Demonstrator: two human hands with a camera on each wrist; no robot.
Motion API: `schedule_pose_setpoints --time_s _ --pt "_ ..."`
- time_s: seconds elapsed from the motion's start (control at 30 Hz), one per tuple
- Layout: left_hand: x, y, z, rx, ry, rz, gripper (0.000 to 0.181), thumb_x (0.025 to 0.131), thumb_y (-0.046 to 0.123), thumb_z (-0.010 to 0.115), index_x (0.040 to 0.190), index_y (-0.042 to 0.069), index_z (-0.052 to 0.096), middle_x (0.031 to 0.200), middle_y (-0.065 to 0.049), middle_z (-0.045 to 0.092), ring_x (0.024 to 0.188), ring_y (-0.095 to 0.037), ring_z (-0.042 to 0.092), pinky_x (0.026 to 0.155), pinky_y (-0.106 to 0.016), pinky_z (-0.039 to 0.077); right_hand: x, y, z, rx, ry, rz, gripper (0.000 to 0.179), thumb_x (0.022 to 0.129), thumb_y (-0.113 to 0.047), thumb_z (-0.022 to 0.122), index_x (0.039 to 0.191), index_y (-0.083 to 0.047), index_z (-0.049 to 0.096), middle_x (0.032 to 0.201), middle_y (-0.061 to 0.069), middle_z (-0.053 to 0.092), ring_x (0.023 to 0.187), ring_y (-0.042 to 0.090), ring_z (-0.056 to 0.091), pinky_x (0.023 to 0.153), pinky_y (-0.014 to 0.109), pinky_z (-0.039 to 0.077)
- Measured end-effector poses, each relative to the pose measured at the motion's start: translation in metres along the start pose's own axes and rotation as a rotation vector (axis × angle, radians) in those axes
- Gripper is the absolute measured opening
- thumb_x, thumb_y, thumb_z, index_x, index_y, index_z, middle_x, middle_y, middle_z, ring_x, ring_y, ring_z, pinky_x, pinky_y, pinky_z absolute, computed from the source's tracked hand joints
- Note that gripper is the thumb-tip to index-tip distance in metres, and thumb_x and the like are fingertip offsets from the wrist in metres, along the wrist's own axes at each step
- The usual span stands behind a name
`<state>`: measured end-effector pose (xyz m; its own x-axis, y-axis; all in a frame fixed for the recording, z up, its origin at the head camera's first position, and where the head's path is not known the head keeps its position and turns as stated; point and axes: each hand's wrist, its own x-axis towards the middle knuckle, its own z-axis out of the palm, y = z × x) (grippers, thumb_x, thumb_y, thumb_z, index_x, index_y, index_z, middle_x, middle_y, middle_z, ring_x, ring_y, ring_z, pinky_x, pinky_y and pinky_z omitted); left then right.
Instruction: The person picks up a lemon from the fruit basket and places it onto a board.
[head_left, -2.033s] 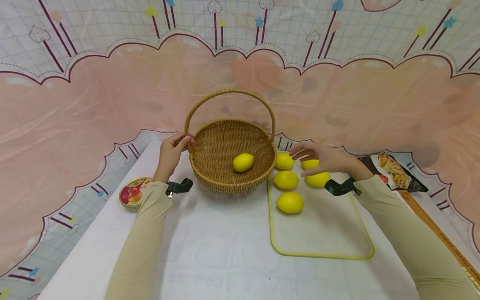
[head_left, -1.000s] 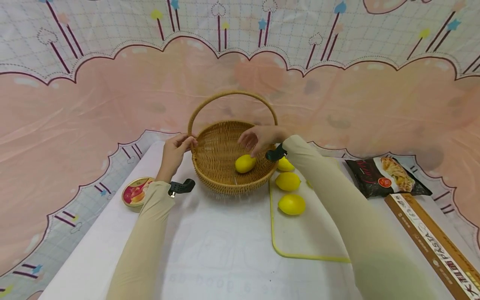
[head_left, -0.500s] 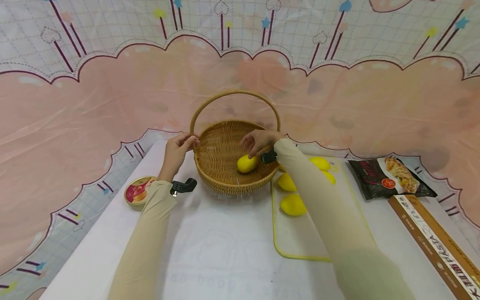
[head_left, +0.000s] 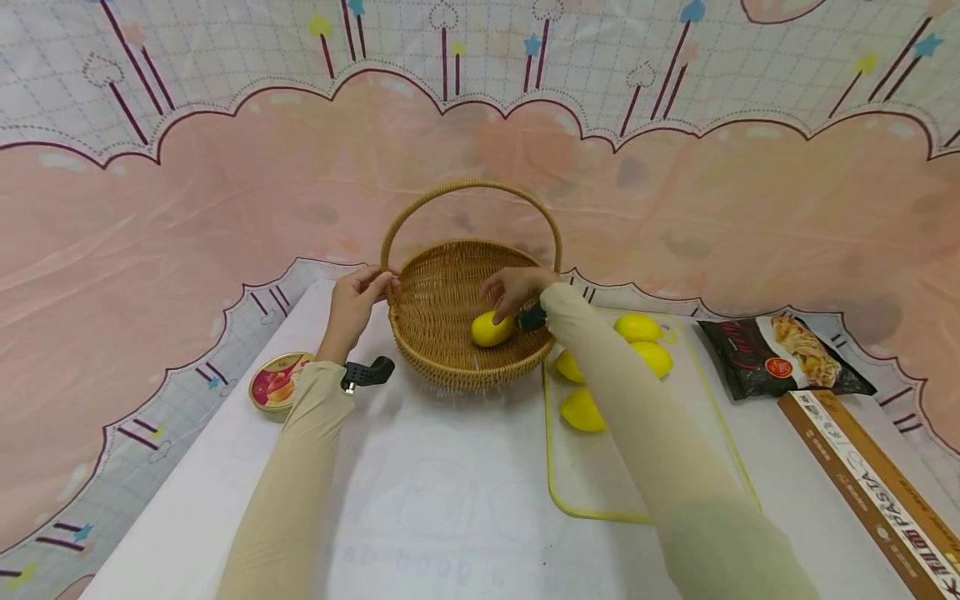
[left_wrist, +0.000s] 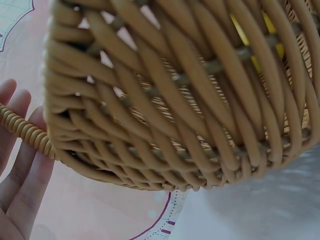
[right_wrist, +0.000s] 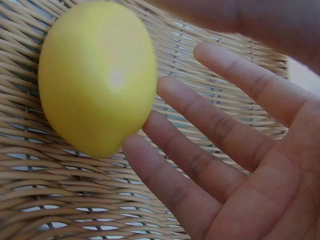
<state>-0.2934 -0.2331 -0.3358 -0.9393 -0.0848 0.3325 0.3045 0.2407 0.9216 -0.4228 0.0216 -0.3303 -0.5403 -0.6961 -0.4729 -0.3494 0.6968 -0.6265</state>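
Observation:
A brown wicker basket with a tall arched handle stands tilted, its opening facing me. My left hand grips the foot of the handle at the left rim; in the left wrist view the fingers lie by the wrapped handle. Inside the basket rests one yellow lemon. My right hand reaches in over the right rim. In the right wrist view its extended fingertips touch or nearly touch the side of the lemon, with the thumb above.
Several more lemons lie on a yellow-edged board to the right, partly behind my right sleeve. A black pasta bag and a long pasta box lie farther right. A round tin stands by my left forearm.
My right hand has gone from above the lemons on the board leftward into the basket, down to its lemon. Lately that lemon has shifted very slightly. My left hand keeps its hold.

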Motion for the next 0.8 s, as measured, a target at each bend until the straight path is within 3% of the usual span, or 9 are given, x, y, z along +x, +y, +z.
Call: schedule_pose_setpoints --time_s 0.17,0.33,0.57,0.8 --pt "0.006 -0.015 -0.001 -0.006 0.003 -0.007 0.032 0.096 0.017 0.052 0.112 -0.011 0.060 0.084 -0.001 0.066 0.080 -0.002 0.063 0.079 -0.017 0.054 0.002 -0.002 0.005 0.014 -0.016 -0.011 0.055 0.085 -0.004 0.066 0.136 -0.003 0.045 0.140 0.022 0.044 0.127 0.032 0.047 0.094 0.036 0.051" --pt "0.010 -0.023 -0.001 0.002 0.012 0.003 0.035 0.096 0.022 0.053 0.112 -0.007 0.061 0.081 0.009 0.065 0.080 0.001 0.063 0.077 -0.014 0.053 0.007 -0.005 0.011 -0.012 -0.005 -0.055 0.052 0.084 -0.004 0.067 0.133 -0.002 0.049 0.137 0.020 0.048 0.127 0.031 0.047 0.096 0.037 0.050" --pt "0.009 -0.023 -0.001 -0.008 0.018 0.007 0.035 0.095 0.021 0.053 0.111 -0.008 0.061 0.083 0.005 0.066 0.080 0.001 0.063 0.077 -0.014 0.053 0.016 -0.011 0.021 -0.022 -0.021 -0.096 0.046 0.083 0.000 0.068 0.126 0.004 0.053 0.130 0.021 0.054 0.122 0.031 0.052 0.097 0.036 0.049" --pt "0.007 -0.016 0.000 0.004 0.001 -0.013 0.031 0.096 0.017 0.052 0.111 -0.008 0.061 0.083 0.005 0.064 0.080 -0.001 0.062 0.078 -0.015 0.053 0.019 -0.014 0.027 -0.131 -0.029 -0.023 0.038 0.083 -0.006 0.070 0.119 -0.002 0.061 0.125 0.015 0.059 0.115 0.026 0.055 0.097 0.034 0.048"
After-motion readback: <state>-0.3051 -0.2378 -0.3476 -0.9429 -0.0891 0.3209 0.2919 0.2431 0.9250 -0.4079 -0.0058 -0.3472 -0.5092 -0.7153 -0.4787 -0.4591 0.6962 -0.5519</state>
